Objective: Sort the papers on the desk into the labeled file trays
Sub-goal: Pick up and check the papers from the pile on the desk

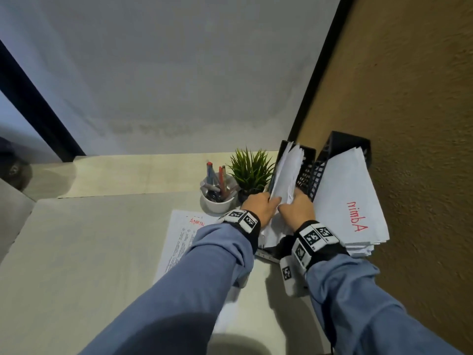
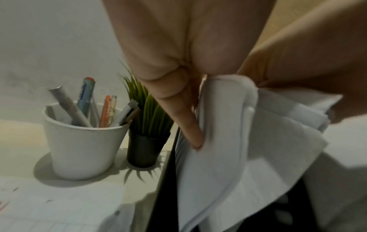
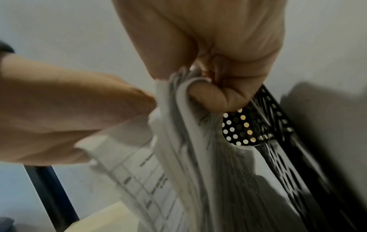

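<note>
Both hands work a sheaf of white printed papers standing in the nearer black perforated metal file tray. The left hand pinches the sheaf's left edge, its fingers laid along the sheets; the right hand curls thumb and fingers round the right-hand sheets. Just beside it, a second black mesh tray holds a white stack marked "Admin" in red (the lettering reads mirrored). Another red-headed sheet lies flat on the pale desk, near a white cup of pens and a small green potted plant.
</note>
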The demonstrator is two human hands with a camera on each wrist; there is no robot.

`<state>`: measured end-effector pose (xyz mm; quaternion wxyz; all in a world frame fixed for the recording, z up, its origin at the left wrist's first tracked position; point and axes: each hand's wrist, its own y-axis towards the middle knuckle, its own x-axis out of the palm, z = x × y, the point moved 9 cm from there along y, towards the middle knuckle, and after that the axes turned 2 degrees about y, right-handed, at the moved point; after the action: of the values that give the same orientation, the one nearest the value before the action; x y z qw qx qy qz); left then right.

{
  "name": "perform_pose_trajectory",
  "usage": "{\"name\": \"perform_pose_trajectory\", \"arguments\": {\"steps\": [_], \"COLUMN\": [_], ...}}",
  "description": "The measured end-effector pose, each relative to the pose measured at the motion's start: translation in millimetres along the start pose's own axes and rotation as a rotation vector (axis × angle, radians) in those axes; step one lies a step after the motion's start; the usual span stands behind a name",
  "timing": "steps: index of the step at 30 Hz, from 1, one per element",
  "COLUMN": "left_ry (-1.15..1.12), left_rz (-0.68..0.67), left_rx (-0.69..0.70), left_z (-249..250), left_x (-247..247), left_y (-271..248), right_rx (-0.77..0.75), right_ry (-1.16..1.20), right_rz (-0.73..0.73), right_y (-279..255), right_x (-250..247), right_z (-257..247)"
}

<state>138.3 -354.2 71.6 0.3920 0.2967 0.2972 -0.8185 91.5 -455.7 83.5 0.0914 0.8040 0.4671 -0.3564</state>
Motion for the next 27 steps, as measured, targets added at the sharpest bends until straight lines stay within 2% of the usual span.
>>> {"name": "perform_pose_trajectory", "arguments": {"steps": [4, 7, 9, 11, 14, 16, 19, 22, 25, 27], "left_ry": [-0.171, -0.361, -0.287, -0.132, -0.100, -0.147, -0.299, -0.449, -0.407, -0.406], "left_rz": [0.159, 0.320, 0.380, 0.390, 0.352, 0.338, 0.338, 0.294, 0.199, 0.191], "left_rx": [0.032, -0.084, -0.251, -0.455, -0.679, -0.764, -0.809, -0.847, -0.761, -0.669], "left_z": [-12.0, -71.3, -130.8, -191.6, -260.7, -287.2, -300.5, -302.6, -300.7, -295.5], "left_x": [-30.2, -49.4, -55.0, -56.1, -43.9, -32.0, -15.8, 2.8, 17.6, 19.0], "left_y": [-19.3, -45.5, -64.9, -88.6, -124.1, -142.3, -156.9, -166.4, -167.0, -167.6], "right_rx": [-0.076, -0.153, -0.240, -0.272, -0.202, -0.102, 0.108, 0.272, 0.369, 0.395], "right_ry": [0.015, 0.210, 0.311, 0.262, 0.099, -0.086, -0.230, -0.092, 0.046, 0.088], "right_rz": [0.066, 0.150, 0.070, -0.131, -0.404, -0.468, -0.384, -0.303, -0.319, -0.333], "right_y": [-5.5, -36.1, -64.5, -88.6, -111.2, -119.3, -119.9, -120.5, -123.0, -126.5], "right_x": [-12.3, -25.4, -10.8, 27.6, 98.0, 133.4, 149.1, 153.9, 168.1, 174.5], "right_z": [-14.0, -24.4, -29.1, -22.6, 11.0, 39.3, 69.6, 80.8, 91.9, 93.5]}}
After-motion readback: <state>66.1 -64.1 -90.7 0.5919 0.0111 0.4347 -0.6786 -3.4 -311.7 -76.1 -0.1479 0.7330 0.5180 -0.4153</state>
